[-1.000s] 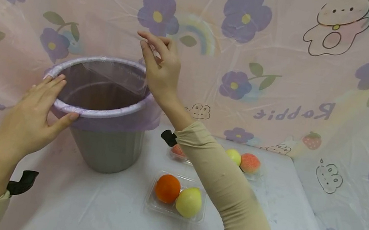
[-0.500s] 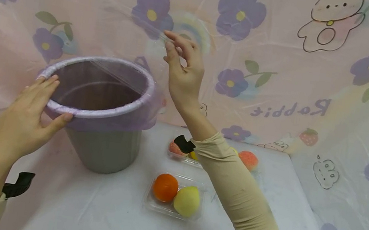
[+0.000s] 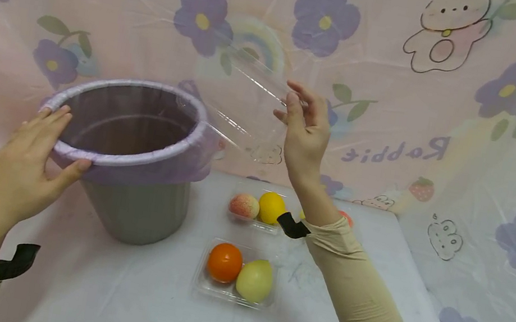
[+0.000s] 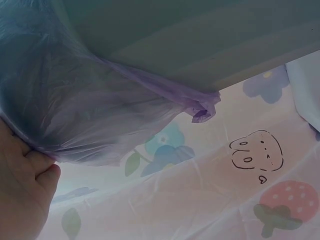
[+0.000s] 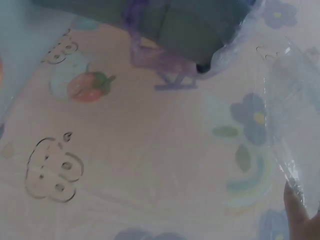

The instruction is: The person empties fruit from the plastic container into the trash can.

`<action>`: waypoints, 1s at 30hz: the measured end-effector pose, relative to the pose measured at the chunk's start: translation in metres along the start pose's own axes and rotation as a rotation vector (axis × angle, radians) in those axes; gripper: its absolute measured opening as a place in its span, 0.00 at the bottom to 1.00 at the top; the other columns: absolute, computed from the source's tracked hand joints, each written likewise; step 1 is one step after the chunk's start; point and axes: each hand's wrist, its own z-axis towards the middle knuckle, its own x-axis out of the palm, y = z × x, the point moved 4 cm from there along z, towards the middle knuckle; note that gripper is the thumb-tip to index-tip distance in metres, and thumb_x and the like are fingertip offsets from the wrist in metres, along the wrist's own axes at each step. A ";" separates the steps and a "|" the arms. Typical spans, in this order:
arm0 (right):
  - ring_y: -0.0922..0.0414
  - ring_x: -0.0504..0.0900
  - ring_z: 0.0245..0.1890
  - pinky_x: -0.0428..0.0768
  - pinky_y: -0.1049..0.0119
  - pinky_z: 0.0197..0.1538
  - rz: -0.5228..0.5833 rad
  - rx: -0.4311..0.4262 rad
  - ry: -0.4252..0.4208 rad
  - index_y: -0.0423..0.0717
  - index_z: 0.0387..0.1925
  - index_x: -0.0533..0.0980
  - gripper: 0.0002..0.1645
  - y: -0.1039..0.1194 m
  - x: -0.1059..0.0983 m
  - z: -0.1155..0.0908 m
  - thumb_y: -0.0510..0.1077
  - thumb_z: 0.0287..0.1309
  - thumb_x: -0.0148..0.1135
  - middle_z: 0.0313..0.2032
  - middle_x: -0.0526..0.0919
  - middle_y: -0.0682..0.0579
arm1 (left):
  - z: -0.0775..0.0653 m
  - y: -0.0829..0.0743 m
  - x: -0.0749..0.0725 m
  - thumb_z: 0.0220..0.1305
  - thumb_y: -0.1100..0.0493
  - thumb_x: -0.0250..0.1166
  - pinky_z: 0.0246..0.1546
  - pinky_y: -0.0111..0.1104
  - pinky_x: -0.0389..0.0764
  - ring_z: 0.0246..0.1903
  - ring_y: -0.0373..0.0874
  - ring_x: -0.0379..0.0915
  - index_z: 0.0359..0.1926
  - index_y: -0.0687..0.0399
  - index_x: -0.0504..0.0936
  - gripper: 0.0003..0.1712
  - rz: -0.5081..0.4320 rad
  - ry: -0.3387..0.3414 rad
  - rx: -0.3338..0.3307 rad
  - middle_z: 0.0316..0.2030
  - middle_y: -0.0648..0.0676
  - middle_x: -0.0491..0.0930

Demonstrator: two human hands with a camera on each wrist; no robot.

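Observation:
A grey bin (image 3: 141,215) stands at the left, a thin purple bag (image 3: 169,173) folded over its rim. My left hand (image 3: 17,172) rests on the near left of that rim, fingers fairly straight and thumb pressed against the bag; the left wrist view catches part of this hand (image 4: 22,185) beside the bag. To the right of the bin, in the air, my right hand (image 3: 308,141) pinches the edge of a clear plastic box (image 3: 247,105). It appears bare of contents. In the right wrist view its ridged edge (image 5: 295,170) meets my fingers (image 5: 298,215).
A clear tray (image 3: 235,299) with an orange (image 3: 225,262) and a pale green fruit (image 3: 255,280) lies in front. Behind it, another tray holds a peach (image 3: 244,206) and a yellow fruit (image 3: 272,208). More fruit is mostly hidden by my right forearm. A printed curtain (image 3: 368,145) surrounds the table.
My right hand has moved from above the bin's rim to the right, bringing the clear plastic box out of the bin. My left hand has stayed on the rim.

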 end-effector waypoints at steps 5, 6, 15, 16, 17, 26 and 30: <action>0.40 0.81 0.52 0.88 0.55 0.52 -0.044 0.019 -0.009 0.34 0.60 0.76 0.16 -0.005 -0.035 -0.008 0.38 0.77 0.55 0.55 0.78 0.51 | -0.002 0.001 0.001 0.75 0.37 0.59 0.80 0.54 0.41 0.80 0.65 0.44 0.80 0.64 0.56 0.48 0.007 0.008 0.001 0.79 0.66 0.55; 0.40 0.81 0.51 0.88 0.55 0.52 -0.049 0.027 -0.012 0.35 0.59 0.77 0.16 -0.006 -0.043 -0.010 0.38 0.77 0.55 0.55 0.78 0.50 | -0.002 0.001 0.001 0.75 0.37 0.59 0.80 0.54 0.41 0.80 0.65 0.44 0.80 0.65 0.56 0.48 0.008 0.007 0.004 0.79 0.66 0.55; 0.48 0.84 0.46 0.89 0.59 0.48 -0.064 0.133 -0.093 0.41 0.56 0.81 0.13 -0.013 -0.118 -0.024 0.40 0.76 0.58 0.45 0.77 0.50 | 0.001 0.002 0.001 0.74 0.37 0.59 0.80 0.54 0.42 0.79 0.65 0.46 0.80 0.65 0.57 0.48 0.011 -0.001 0.001 0.78 0.67 0.57; 0.47 0.85 0.46 0.89 0.59 0.48 -0.050 0.145 -0.102 0.41 0.55 0.81 0.13 -0.013 -0.125 -0.025 0.40 0.76 0.58 0.44 0.77 0.49 | 0.001 0.002 0.001 0.74 0.38 0.60 0.80 0.54 0.41 0.79 0.65 0.46 0.80 0.65 0.57 0.48 0.010 0.001 -0.001 0.78 0.67 0.57; 0.47 0.85 0.45 0.89 0.59 0.48 -0.030 0.158 -0.109 0.41 0.55 0.82 0.13 -0.014 -0.132 -0.027 0.40 0.75 0.58 0.43 0.76 0.48 | 0.001 0.001 0.001 0.75 0.38 0.59 0.80 0.54 0.41 0.79 0.65 0.46 0.80 0.65 0.57 0.48 0.009 0.001 -0.003 0.78 0.67 0.57; 0.52 0.86 0.43 0.89 0.60 0.46 -0.048 0.272 -0.118 0.35 0.57 0.80 0.17 -0.016 -0.188 -0.047 0.42 0.74 0.60 0.44 0.77 0.46 | 0.002 0.001 0.000 0.75 0.38 0.59 0.79 0.56 0.41 0.79 0.67 0.44 0.80 0.65 0.56 0.48 0.009 0.011 -0.004 0.79 0.67 0.55; 0.54 0.87 0.43 0.88 0.61 0.46 -0.088 0.324 -0.079 0.34 0.58 0.79 0.19 -0.020 -0.209 -0.060 0.42 0.74 0.60 0.44 0.78 0.46 | 0.001 0.001 0.000 0.75 0.39 0.59 0.80 0.56 0.40 0.79 0.66 0.44 0.80 0.65 0.55 0.48 0.009 0.021 -0.015 0.79 0.67 0.55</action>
